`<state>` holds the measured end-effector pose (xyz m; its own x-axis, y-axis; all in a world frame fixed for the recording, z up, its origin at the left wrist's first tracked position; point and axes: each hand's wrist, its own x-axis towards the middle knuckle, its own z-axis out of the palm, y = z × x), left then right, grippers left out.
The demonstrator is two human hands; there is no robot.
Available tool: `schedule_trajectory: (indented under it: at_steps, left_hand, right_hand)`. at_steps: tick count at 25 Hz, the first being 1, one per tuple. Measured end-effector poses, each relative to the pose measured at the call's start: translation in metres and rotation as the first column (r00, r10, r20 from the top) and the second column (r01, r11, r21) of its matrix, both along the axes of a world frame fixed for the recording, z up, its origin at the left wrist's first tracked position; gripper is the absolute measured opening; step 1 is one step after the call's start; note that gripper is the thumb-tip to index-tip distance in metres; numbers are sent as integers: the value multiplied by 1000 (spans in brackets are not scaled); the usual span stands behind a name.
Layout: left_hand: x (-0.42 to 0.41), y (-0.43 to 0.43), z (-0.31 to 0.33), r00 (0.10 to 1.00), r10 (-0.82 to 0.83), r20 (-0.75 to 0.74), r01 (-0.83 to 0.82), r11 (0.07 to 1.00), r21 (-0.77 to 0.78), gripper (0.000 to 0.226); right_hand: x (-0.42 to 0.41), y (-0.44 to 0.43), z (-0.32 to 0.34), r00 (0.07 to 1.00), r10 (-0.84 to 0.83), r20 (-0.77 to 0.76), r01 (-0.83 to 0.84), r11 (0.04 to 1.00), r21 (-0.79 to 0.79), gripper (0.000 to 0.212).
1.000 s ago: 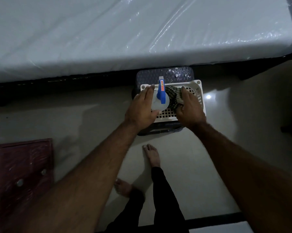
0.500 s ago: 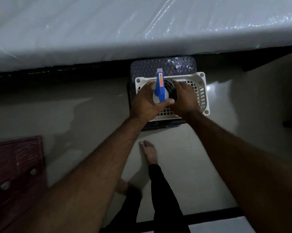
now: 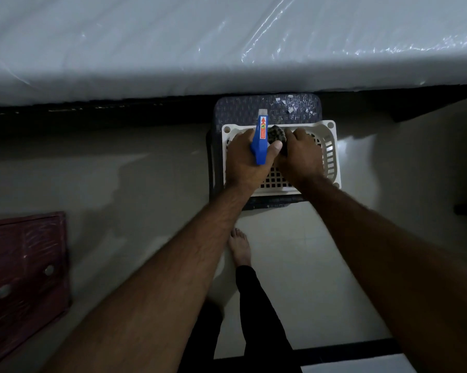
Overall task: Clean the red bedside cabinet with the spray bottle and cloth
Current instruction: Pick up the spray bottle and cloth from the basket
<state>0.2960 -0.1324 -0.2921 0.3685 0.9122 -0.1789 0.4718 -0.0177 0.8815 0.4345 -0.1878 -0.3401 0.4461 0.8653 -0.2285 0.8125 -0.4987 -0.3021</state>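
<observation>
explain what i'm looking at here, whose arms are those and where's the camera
There is no machine here: a person wears a camera on the head, looking down, so the two bare arms are their own. The left hand grips a blue spray bottle. The right hand curls round a checked cloth. Both are inside a white basket standing on a dark stool beside a plastic-wrapped bed. The red cabinet to be cleaned sits at lower left.

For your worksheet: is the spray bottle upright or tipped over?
Upright: the bottle shows its blue top; the left hand grips it.
</observation>
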Motion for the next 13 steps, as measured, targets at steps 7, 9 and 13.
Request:
schedule_trajectory:
  at_steps: [7, 9, 13]
  left_hand:
    - [-27, 10, 15, 987, 7, 159, 0, 999, -47, 22]
    - [-36, 18, 29, 980, 40, 196, -28, 998, -63, 31]
    - [-66, 39, 49, 964, 121, 238, -121, 993, -15, 41]
  right_hand:
    - [-13, 5, 46, 626, -320, -711, 512, 856, 65, 11]
    - [-24, 11, 68, 271, -347, -898, 638, 764, -103, 16]
    - [-46, 23, 94, -194, -345, -918, 647, 658, -384, 31]
